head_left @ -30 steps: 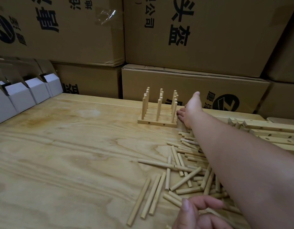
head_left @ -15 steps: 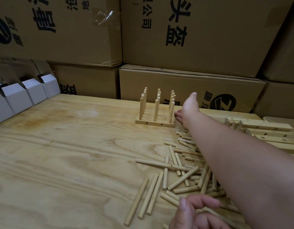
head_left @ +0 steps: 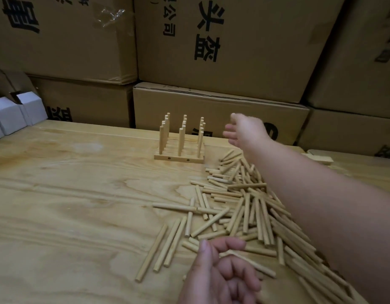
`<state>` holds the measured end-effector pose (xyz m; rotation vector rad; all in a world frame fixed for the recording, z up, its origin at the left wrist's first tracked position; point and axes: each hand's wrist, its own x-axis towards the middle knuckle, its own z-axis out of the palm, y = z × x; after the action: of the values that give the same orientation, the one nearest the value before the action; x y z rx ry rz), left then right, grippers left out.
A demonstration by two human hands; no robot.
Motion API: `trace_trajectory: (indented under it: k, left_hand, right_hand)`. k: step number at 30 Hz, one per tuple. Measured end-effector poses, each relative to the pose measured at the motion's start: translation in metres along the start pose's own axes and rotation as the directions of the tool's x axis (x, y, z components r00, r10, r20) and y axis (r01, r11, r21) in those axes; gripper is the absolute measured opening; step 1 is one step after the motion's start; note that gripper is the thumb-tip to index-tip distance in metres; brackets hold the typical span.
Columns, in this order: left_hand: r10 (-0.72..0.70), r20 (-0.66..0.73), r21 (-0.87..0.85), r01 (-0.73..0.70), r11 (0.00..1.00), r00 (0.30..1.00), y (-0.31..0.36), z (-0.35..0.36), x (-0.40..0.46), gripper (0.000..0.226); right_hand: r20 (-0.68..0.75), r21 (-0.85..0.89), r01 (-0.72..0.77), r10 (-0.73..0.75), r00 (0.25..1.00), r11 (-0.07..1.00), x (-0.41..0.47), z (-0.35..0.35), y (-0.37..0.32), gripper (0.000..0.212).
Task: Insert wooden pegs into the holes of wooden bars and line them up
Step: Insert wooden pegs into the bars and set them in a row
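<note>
Right now I see my right hand (head_left: 246, 130) stretched out to the upper middle of the frame, lifted off the table, fingers loosely spread and holding nothing. It is motion-blurred, so I can't make out each finger. It hovers just to the right of the pegged bars (head_left: 179, 155), apart from them.

Those bars sit side by side in the centre of the frame, a little above the middle, on the plywood table (head_left: 69, 194). Upright pegs (head_left: 181, 137) stand in them in three columns, running back in rows toward the cardboard boxes (head_left: 222, 51). The front bar shows two small dark holes in its near face.

My left hand (head_left: 220, 273) is at the bottom centre, fingers curled inward. A loose peg (head_left: 249, 262) lies across my fingertips, but I can't tell whether I am actually pinching it or it is just resting on the table beneath them.

The pile of loose pegs (head_left: 244, 205) spreads from the centre right down to the lower right corner, under my right forearm (head_left: 321, 205). A few stray pegs lie apart at the pile's left edge, pointing toward the lower middle.

At the right edge, behind my arm, the end of a spare bar (head_left: 320, 156) shows. Small white boxes (head_left: 18, 113) stand at the left edge of the table.
</note>
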<state>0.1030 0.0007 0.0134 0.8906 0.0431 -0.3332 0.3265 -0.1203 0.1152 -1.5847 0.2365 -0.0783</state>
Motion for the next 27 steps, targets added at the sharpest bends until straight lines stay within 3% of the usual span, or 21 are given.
trace_trajectory:
  k: [2, 5, 8, 12, 15, 17, 23, 27]
  left_hand:
    - [-0.021, 0.017, -0.222, 0.024, 0.975, 1.000, -0.018, 0.013, -0.009, 0.066]
    - [0.053, -0.001, -0.205, -0.052, 0.977, 0.999, -0.027, 0.024, -0.008, 0.061]
    - [0.126, -0.055, -0.163, -0.134, 0.977, 0.990, -0.029, 0.027, -0.012, 0.058]
    - [0.157, -0.076, -0.078, -0.162, 0.984, 0.985, -0.033, 0.034, -0.016, 0.054]
    - [0.178, -0.061, -0.053, -0.181, 0.982, 0.982, -0.034, 0.034, -0.018, 0.052]
    - [0.187, -0.053, -0.025, -0.189, 0.982, 0.981, -0.035, 0.036, -0.020, 0.050]
    - [0.197, -0.046, -0.010, -0.198, 0.980, 0.979, -0.033, 0.038, -0.023, 0.050]
    - [0.200, -0.044, -0.006, -0.201, 0.980, 0.979, -0.033, 0.036, -0.021, 0.052]
  right_hand:
    - [0.004, -0.233, 0.198, -0.203, 0.979, 0.952, -0.036, -0.042, -0.010, 0.016]
    - [0.059, -0.467, 0.314, -0.326, 0.944, 0.827, -0.100, -0.120, -0.015, 0.010]
    - [0.126, -0.673, 0.329, -0.336, 0.933, 0.662, -0.156, -0.195, -0.003, 0.006]
    - [0.137, -0.867, 0.224, -0.219, 0.966, 0.446, -0.198, -0.268, 0.026, 0.013]
    - [0.221, -0.932, 0.251, -0.137, 0.965, 0.263, -0.211, -0.293, 0.046, 0.031]
    - [0.256, -0.942, 0.282, -0.157, 0.954, 0.181, -0.210, -0.298, 0.057, 0.042]
    - [0.302, -0.953, 0.288, -0.226, 0.926, -0.095, -0.187, -0.296, 0.077, 0.051]
    - [0.319, -0.947, 0.289, -0.317, 0.893, -0.140, -0.181, -0.294, 0.084, 0.041]
